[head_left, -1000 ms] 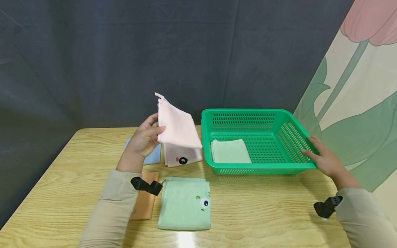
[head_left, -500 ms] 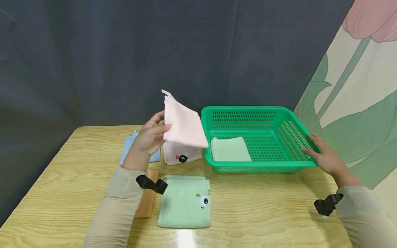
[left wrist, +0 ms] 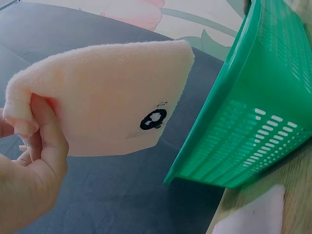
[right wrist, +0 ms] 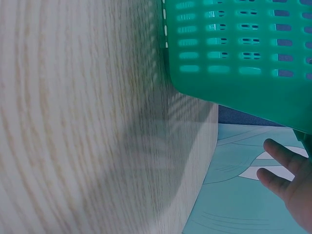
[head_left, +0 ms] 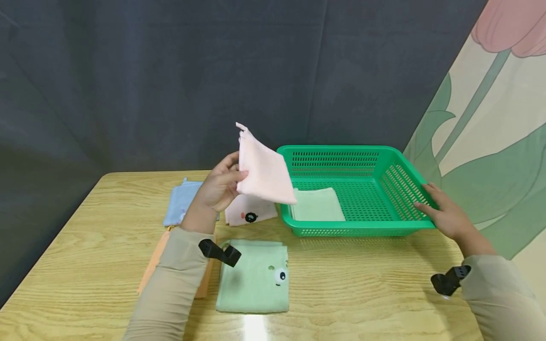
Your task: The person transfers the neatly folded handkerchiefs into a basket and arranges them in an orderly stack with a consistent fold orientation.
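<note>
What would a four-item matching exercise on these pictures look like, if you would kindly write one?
1. Left hand
2. Right hand
3. Green basket
4. Blue cloth

A. contains a folded pale green cloth
B. lies just beyond the orange cloth
C. pinches a raised pink cloth
D. touches the basket's right rim

Pairs: 1-C, 2-D, 3-A, 4-B

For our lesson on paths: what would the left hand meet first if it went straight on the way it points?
Probably the dark backdrop, as the left hand points just left of the green basket; depth is unclear, and its pink cloth may touch the basket first.
</note>
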Action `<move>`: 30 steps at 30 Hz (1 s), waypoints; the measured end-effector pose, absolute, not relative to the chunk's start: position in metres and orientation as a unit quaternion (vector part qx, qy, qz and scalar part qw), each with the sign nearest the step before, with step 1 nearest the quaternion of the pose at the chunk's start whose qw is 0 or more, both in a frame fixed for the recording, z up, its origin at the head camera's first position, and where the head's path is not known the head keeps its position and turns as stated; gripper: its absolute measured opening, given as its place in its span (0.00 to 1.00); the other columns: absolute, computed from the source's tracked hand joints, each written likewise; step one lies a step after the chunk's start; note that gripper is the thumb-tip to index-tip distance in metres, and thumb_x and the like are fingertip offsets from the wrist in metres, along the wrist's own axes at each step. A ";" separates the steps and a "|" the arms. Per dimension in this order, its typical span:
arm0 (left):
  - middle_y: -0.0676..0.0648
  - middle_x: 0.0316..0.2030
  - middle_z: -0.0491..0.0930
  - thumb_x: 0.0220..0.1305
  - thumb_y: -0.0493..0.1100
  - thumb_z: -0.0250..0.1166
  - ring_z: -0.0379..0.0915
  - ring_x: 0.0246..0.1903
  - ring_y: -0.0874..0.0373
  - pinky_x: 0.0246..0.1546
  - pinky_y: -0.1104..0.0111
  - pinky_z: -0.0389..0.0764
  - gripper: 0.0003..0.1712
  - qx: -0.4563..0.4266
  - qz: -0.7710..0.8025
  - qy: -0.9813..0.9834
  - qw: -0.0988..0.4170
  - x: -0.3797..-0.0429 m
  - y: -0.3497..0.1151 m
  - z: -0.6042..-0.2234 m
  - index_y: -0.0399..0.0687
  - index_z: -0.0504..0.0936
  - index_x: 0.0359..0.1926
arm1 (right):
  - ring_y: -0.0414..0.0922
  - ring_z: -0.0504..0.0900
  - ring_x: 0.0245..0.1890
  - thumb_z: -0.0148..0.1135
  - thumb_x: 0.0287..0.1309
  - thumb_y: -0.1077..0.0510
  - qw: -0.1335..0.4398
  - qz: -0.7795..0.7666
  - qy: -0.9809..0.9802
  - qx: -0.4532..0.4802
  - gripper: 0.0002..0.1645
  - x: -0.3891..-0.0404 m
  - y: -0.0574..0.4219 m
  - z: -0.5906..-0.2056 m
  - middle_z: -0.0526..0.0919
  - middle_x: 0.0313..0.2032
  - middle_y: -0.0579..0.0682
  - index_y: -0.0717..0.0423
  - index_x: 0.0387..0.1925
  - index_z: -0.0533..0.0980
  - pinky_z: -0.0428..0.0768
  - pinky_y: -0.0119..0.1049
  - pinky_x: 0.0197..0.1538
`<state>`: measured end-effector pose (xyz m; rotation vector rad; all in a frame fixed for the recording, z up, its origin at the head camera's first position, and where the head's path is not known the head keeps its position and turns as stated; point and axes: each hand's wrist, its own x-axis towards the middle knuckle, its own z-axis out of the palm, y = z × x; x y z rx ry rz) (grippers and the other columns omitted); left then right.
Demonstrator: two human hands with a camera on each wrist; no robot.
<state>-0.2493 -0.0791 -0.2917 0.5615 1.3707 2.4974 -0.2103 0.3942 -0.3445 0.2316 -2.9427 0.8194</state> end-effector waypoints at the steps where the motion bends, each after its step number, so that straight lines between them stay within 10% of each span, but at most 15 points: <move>1: 0.47 0.31 0.69 0.57 0.23 0.41 0.71 0.25 0.60 0.23 0.74 0.73 0.24 0.192 0.853 0.470 0.120 -0.250 -0.078 -0.292 0.40 0.57 0.55 | 0.67 0.32 0.58 0.37 0.64 0.50 0.039 0.267 -0.960 0.076 0.37 -0.210 0.394 -0.345 0.32 0.62 0.66 0.65 0.63 0.37 0.37 0.67 0.48; 30: 0.48 0.31 0.67 0.56 0.23 0.43 0.69 0.25 0.61 0.23 0.74 0.72 0.27 0.192 0.846 0.467 0.168 -0.259 -0.033 -0.304 0.37 0.54 0.58 | 0.67 0.32 0.58 0.38 0.64 0.50 0.043 0.271 -0.958 0.077 0.37 -0.210 0.395 -0.345 0.31 0.62 0.66 0.65 0.63 0.37 0.37 0.68 0.48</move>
